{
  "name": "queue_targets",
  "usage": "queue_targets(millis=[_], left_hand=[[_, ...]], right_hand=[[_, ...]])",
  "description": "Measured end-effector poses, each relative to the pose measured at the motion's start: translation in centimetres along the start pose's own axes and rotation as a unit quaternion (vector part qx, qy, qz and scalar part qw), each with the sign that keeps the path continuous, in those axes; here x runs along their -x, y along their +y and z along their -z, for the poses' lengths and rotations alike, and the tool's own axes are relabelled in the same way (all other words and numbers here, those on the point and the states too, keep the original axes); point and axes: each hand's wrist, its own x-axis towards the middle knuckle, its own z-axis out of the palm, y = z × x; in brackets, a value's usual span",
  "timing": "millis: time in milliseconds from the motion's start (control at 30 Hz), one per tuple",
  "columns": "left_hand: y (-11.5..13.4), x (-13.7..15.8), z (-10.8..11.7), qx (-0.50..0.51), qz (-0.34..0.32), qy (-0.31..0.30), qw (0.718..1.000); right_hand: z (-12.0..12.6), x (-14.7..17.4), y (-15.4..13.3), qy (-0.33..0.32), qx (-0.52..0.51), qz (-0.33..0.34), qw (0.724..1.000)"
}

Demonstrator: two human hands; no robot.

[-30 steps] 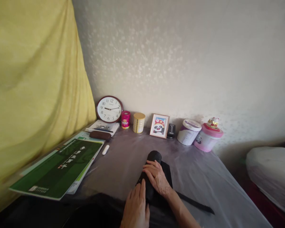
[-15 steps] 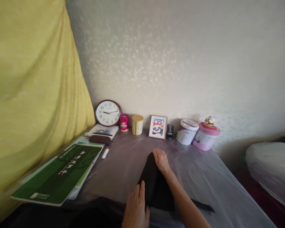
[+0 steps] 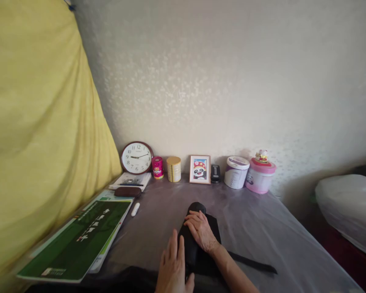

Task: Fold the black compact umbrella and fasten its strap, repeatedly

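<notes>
A black bundle (image 3: 191,244), smooth and partly rolled, lies lengthwise on the table in front of me; its exact kind does not show. From its right side a narrow black strap (image 3: 253,262) runs out across the tablecloth. My right hand (image 3: 201,232) lies over the bundle's upper part, fingers curved round the roll. Along the left edge rests my left hand (image 3: 174,260), its fingers stretched and the thumb apart. The near end of the bundle is partly hidden by my hands and right forearm.
At left lie a green book (image 3: 79,240), a brown case (image 3: 128,191) and a white stick-shaped item (image 3: 135,209). A clock (image 3: 137,158), red can (image 3: 157,168), yellow-lidded can (image 3: 174,169), picture frame (image 3: 200,169), black device (image 3: 215,173) and two tubs (image 3: 236,173) line the wall.
My right hand has moved from the bundle's far tip nearer to me and onto its top. The far end now looks rounder and rolled. The view has tilted slightly up.
</notes>
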Motion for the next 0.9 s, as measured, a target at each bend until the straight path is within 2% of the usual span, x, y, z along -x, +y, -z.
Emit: queue_targets(millis=[167, 300, 433, 500, 567, 633, 700, 800, 900], left_hand=[[1.6, -0.6, -0.4, -0.037, 0.011, -0.001, 0.999], [1.7, -1.0, -1.1, -0.049, 0.024, 0.001, 0.998], [1.2, -1.0, -1.1, 0.003, 0.03, -0.012, 0.999], [0.7, -1.0, -0.8, 0.05, 0.021, 0.006, 0.999], [0.2, -0.9, -0.2, 0.111, 0.012, 0.03, 0.993], [-0.2, -0.8, 0.7, 0.197, 0.025, 0.04, 0.979], [-0.2, -0.6, 1.8, 0.316, 0.056, 0.008, 0.947], [0.1, -0.5, 2.8, 0.434, 0.071, -0.027, 0.898], [0.4, -0.4, 2.4, 0.463, 0.079, -0.024, 0.882]], right_hand=[[0.0, -0.2, 0.6, 0.003, -0.005, 0.006, 1.0], [-0.5, -1.1, 2.5, 0.073, 0.038, -0.031, 0.996], [-0.3, -1.1, 5.2, 0.163, 0.055, -0.08, 0.982], [0.3, -0.4, 6.7, 0.2, 0.022, -0.115, 0.973], [1.4, 0.7, 8.0, 0.217, -0.04, -0.184, 0.958], [2.6, 1.9, 8.9, 0.211, -0.098, -0.261, 0.937], [3.5, 3.0, 9.4, 0.197, -0.129, -0.31, 0.921], [4.1, 4.2, 9.3, 0.172, -0.147, -0.341, 0.912], [4.0, 4.8, 8.5, 0.153, -0.165, -0.352, 0.909]])
